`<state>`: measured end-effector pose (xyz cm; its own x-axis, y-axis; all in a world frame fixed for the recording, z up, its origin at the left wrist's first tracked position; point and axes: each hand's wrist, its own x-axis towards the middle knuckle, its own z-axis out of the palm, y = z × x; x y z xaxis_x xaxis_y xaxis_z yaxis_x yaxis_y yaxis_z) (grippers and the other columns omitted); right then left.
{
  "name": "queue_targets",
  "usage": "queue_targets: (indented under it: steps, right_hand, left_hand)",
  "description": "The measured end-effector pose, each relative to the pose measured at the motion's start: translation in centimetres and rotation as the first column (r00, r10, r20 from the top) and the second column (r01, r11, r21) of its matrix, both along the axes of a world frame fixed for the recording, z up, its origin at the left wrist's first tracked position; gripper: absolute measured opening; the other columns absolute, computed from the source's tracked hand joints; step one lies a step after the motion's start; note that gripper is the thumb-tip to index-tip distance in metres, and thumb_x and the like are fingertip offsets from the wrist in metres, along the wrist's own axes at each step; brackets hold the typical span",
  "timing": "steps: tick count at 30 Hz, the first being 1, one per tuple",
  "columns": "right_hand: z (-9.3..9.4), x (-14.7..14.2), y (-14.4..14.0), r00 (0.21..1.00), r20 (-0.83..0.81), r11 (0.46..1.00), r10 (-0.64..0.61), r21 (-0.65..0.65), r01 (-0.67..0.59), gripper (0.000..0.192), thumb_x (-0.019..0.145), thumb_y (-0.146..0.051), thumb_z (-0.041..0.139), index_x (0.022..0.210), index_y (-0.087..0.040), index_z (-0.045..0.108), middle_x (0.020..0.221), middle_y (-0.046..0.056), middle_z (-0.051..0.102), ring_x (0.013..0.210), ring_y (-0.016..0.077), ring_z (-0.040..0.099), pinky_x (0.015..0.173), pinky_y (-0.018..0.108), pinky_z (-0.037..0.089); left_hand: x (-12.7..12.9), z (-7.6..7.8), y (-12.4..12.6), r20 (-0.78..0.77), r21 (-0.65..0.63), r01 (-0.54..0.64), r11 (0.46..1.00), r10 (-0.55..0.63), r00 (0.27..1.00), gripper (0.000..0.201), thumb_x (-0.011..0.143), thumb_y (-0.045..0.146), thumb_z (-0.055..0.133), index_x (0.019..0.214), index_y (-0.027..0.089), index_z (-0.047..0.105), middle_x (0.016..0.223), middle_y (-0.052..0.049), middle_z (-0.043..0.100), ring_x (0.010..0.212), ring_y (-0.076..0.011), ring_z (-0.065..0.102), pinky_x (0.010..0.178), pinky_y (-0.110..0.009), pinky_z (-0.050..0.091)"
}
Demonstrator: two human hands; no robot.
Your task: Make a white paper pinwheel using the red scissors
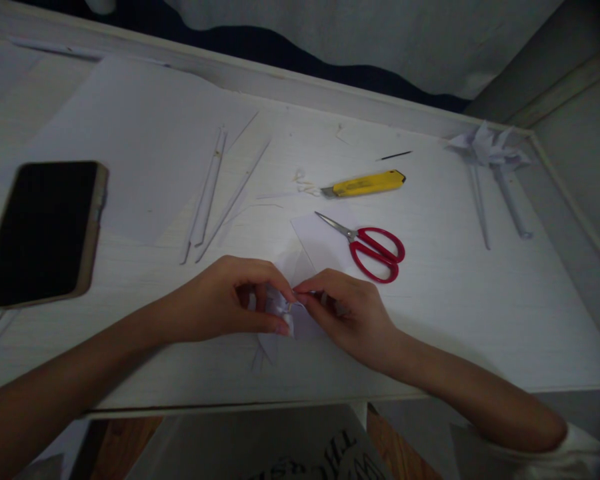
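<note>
We pinch a small folded white paper piece (pixel 280 310) between both hands at the near edge of the table (pixel 480 320): our left hand (pixel 230 300) closes thumb and fingers on its left side, our right hand (pixel 345 313) nips its top with fingertips. Just beyond lie a paper scrap (pixel 320 240) and red scissors (pixel 375 250), then a yellow knife (pixel 365 183). Rolled paper sticks (pixel 210 193) lie farther left, a phone (pixel 43 230) far left, and paper pinwheels (pixel 490 150) at the far right corner.
</note>
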<state>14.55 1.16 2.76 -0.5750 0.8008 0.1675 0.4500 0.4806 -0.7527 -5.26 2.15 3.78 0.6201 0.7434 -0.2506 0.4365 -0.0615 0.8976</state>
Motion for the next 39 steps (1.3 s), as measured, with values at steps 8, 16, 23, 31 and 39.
queue_targets:
  steps: [8, 16, 23, 31, 39]
  right_hand:
    - [-0.02, -0.04, -0.12, 0.999, 0.028, 1.000, -0.022, -0.017, 0.023, 0.014, 0.076, -0.015, 0.051, 0.087, -0.013, 0.060, 0.072, 0.000, 0.059, 0.058, 0.0055, 0.050, 0.054, 0.017, 0.040]
    - [0.02, -0.12, -0.31, 1.000, 0.006, 1.000, -0.021, -0.018, 0.021, 0.015, 0.074, -0.014, 0.051, 0.087, -0.011, 0.060, 0.070, 0.001, 0.059, 0.057, 0.0063, 0.050, 0.054, 0.018, 0.041]
    - [-0.05, -0.12, -0.23, 1.000, 0.013, 1.000, -0.020, -0.017, 0.020, 0.015, 0.075, -0.013, 0.050, 0.086, -0.012, 0.060, 0.069, 0.000, 0.058, 0.056, 0.0065, 0.049, 0.053, 0.018, 0.041]
    - [-0.25, -0.14, -0.44, 0.999, 0.004, 0.998, -0.036, -0.055, 0.036, 0.015, 0.075, -0.015, 0.049, 0.086, -0.014, 0.059, 0.070, 0.001, 0.059, 0.057, 0.0075, 0.050, 0.053, 0.020, 0.040]
    - [-0.77, -0.31, -0.44, 0.996, -0.040, 0.990, -0.086, -0.118, 0.081, 0.014, 0.073, -0.014, 0.051, 0.083, -0.015, 0.060, 0.067, 0.000, 0.059, 0.052, 0.0062, 0.048, 0.048, 0.018, 0.038]
  left_hand:
    - [0.06, -0.18, -0.14, 0.006, 0.056, 0.007, 0.998, -0.007, 1.000, 0.027, 0.064, 0.032, 0.066, 0.084, 0.015, 0.059, 0.078, -0.003, 0.060, 0.055, -0.0081, 0.051, 0.048, -0.018, 0.041]
    - [0.19, -0.06, -0.19, -0.036, 0.085, 0.012, 0.996, -0.009, 0.999, 0.027, 0.064, 0.033, 0.066, 0.084, 0.016, 0.060, 0.069, 0.000, 0.058, 0.054, -0.0075, 0.050, 0.047, -0.016, 0.041]
    - [0.17, 0.12, -0.16, -0.074, 0.060, -0.004, 0.998, 0.008, 0.997, 0.028, 0.062, 0.034, 0.067, 0.084, 0.018, 0.061, 0.058, 0.003, 0.056, 0.048, -0.0066, 0.048, 0.045, -0.015, 0.039]
    - [0.26, -0.23, -0.36, -0.017, 0.090, -0.007, 0.996, 0.008, 1.000, 0.027, 0.063, 0.035, 0.066, 0.083, 0.017, 0.062, 0.059, 0.002, 0.058, 0.047, -0.0072, 0.048, 0.045, -0.016, 0.040]
    - [0.05, -0.77, -0.28, -0.020, 0.119, 0.025, 0.993, -0.022, 1.000, 0.024, 0.067, 0.034, 0.063, 0.084, 0.016, 0.061, 0.067, -0.001, 0.062, 0.049, -0.0067, 0.049, 0.047, -0.016, 0.041]
